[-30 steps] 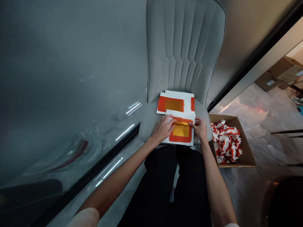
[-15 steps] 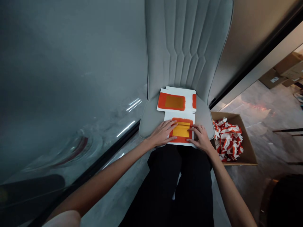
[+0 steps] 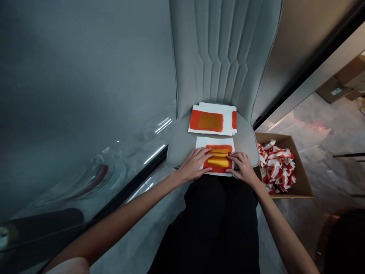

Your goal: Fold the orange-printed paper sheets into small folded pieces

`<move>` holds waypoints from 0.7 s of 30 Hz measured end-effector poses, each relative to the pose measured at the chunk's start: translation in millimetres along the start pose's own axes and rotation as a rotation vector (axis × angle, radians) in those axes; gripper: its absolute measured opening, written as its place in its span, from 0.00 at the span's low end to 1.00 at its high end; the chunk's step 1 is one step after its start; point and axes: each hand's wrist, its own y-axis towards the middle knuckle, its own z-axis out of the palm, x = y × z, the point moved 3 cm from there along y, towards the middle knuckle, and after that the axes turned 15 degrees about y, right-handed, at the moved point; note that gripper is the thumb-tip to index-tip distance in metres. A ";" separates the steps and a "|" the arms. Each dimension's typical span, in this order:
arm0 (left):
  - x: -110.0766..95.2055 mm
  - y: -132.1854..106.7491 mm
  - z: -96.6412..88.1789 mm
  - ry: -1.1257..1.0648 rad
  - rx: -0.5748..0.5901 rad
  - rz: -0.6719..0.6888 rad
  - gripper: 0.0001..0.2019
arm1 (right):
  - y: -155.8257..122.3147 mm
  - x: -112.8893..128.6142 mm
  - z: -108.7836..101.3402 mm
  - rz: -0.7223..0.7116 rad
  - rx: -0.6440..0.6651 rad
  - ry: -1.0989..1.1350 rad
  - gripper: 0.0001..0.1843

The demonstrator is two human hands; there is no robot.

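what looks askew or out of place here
The paper stack on the chair, beyond the sheet being handled, looks slightly askew: its edges don't line up at the back and right. Nothing looks spilled.

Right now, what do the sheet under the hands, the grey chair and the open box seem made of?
Sheet: probably matte paper or thin film, judging by its thin edges and creases.
Chair: leather-like covering, smooth with soft sheen and ribbed panels; real or imitation, I can't tell.
Box: likely cardboard, matte brown, thin flat walls.
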 end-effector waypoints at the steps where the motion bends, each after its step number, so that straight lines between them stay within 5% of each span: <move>1: -1.5 -1.7 -0.2 0.000 -0.005 -0.007 0.29 | 1.1 0.5 0.6 0.001 0.003 -0.005 0.32; 7: -9.6 -7.8 0.6 0.040 -0.015 -0.042 0.30 | 5.0 0.1 3.0 -0.019 0.000 0.006 0.28; 21: -12.2 1.6 -8.0 0.007 -0.047 -0.129 0.14 | 13.8 1.4 -0.7 -0.024 -0.043 0.116 0.13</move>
